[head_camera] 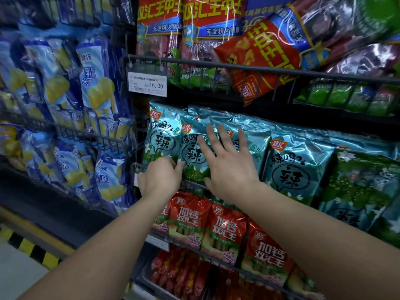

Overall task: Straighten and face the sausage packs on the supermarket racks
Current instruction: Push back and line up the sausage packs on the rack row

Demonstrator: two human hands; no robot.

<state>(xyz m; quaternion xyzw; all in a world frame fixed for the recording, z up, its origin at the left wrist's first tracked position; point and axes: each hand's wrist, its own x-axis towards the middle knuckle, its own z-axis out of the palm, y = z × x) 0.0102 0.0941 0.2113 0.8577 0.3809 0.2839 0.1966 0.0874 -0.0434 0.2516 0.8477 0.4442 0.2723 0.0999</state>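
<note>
Teal sausage packs stand in a row on the middle wire rack (194, 184). My left hand (159, 177) has its fingers curled on the lower edge of the leftmost teal pack (161, 135). My right hand (227, 164) lies flat, fingers spread, against the second teal pack (191, 146) and the one behind it. Further right stands another teal pack (296, 167). Red sausage packs (225, 226) fill the rack below. On the top rack red and blue packs (160, 24) stand upright, and one red pack (259, 59) lies tilted over the rail.
A price tag reading 16.00 (147, 84) hangs from the top rack's rail. Blue and yellow snack packs (95, 83) fill the racks at left. Green-bottomed packs (350, 100) sit at upper right. A yellow and black floor stripe (32, 250) runs at lower left.
</note>
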